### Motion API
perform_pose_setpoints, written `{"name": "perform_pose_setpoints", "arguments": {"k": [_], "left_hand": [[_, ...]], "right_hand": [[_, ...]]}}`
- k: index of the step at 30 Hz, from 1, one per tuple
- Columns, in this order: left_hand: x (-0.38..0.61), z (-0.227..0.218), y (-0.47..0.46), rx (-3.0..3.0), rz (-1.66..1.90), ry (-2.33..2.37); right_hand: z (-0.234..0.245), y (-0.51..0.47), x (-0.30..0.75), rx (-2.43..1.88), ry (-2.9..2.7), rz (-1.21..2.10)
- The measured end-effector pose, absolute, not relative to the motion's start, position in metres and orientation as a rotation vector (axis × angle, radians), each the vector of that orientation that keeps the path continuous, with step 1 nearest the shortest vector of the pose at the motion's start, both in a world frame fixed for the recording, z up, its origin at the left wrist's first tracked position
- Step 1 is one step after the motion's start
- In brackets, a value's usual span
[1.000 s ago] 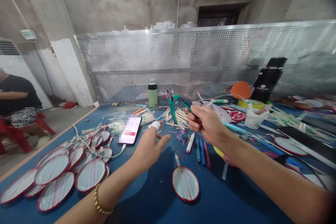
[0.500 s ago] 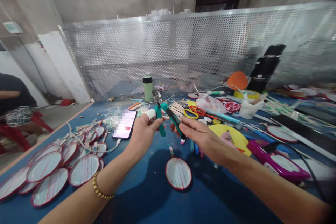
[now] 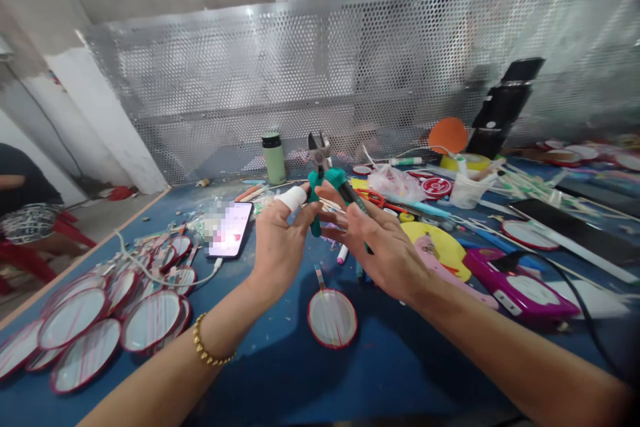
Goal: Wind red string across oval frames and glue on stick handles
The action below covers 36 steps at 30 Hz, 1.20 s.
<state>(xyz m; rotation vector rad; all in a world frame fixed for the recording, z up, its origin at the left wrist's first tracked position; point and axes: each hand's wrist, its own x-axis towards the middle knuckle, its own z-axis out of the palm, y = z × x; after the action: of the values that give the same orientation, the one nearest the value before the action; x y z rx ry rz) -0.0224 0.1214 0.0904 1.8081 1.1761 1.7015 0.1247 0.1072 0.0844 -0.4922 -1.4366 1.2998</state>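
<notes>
A pair of cutting pliers (image 3: 321, 163) with green and black handles is held up above the table, its jaws pointing upward and its handles spread apart. My left hand (image 3: 281, 237), with a white wrap on one finger and a gold bead bracelet at the wrist, pinches the left handle. Around the right handle close the fingers of my right hand (image 3: 383, 243); part of that handle is hidden by them. Below both hands lies a round red-rimmed disc (image 3: 333, 319) with a pale striped face and a short strip at its top.
Many similar discs (image 3: 83, 317) are piled at left beside a charging phone (image 3: 230, 230). A green bottle (image 3: 273, 160) stands at the back, before a perforated metal screen (image 3: 225, 80). Right are a yellow disc (image 3: 453, 260), purple device (image 3: 525, 290) and white cup (image 3: 467, 190). Someone sits far left (image 3: 25, 177).
The pliers have turned more upright, and their jaws now point up. My right fingers have shifted on the handle and are more spread. The whole view has tilted slightly downward.
</notes>
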Motion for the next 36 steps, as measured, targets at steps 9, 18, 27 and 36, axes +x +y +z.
{"name": "perform_pose_setpoints", "arguments": {"k": [9, 18, 27, 36], "left_hand": [[-0.038, 0.079, 0.119, 2.355, 1.041, 1.4], [-0.075, 0.05, 0.15, 2.623, 0.095, 2.09], [-0.081, 0.047, 0.153, 2.573, 0.0, 2.171], [-0.086, 0.051, 0.15, 2.279, 0.634, 2.04]], "right_hand": [[0.114, 0.122, 0.143, -0.556, -1.207, 1.407], [0.12, 0.125, 0.14, -0.762, -1.38, 1.494], [0.092, 0.116, 0.143, -0.836, -1.373, 1.609], [0.089, 0.124, 0.155, -1.011, -1.457, 1.466]]}}
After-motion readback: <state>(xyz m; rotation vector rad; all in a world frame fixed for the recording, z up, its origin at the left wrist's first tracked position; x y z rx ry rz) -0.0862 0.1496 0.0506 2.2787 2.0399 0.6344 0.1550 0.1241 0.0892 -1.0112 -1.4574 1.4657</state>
